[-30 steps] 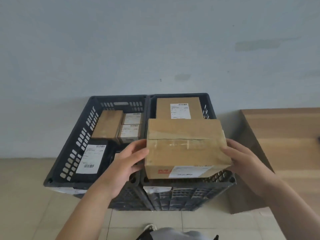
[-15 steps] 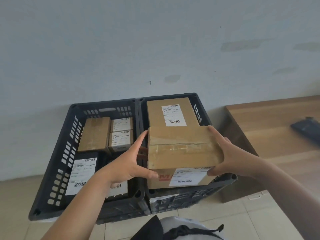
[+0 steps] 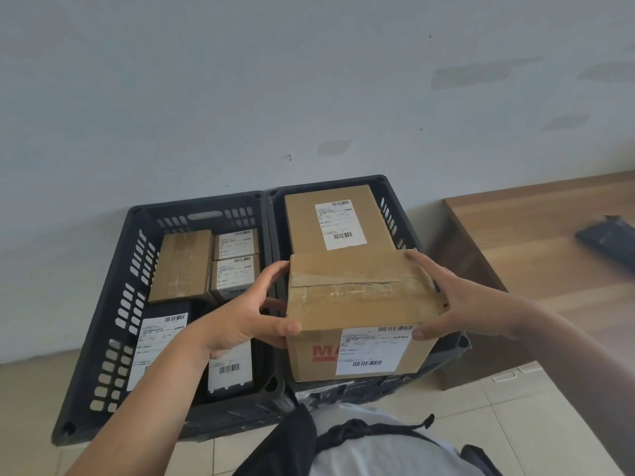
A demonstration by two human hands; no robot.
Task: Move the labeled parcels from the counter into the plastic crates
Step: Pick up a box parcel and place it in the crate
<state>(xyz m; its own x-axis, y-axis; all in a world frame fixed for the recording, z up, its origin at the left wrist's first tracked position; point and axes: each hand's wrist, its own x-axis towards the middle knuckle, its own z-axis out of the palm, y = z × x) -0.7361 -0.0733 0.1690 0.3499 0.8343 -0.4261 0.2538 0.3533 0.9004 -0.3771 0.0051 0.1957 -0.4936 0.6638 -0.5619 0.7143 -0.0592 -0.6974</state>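
A taped cardboard parcel (image 3: 360, 297) with a white label on its near face sits in the front half of the right black crate (image 3: 391, 207). My left hand (image 3: 247, 314) grips its left side and my right hand (image 3: 460, 300) grips its right side, thumbs on the near face. Behind it in the same crate lies a flat labeled parcel (image 3: 333, 221). The left black crate (image 3: 113, 293) holds a plain brown box (image 3: 182, 266), two small labeled boxes (image 3: 235, 266) and dark labeled parcels (image 3: 154, 341) partly hidden by my left arm.
A wooden counter (image 3: 543, 242) stands to the right of the crates, with a dark parcel (image 3: 608, 238) lying on it. Both crates stand on a tiled floor against a pale wall. My own clothing fills the bottom middle of the view.
The parcel has come down into the front of the right crate, both hands still holding its sides. My view has shifted left and down, so the counter shows further right.
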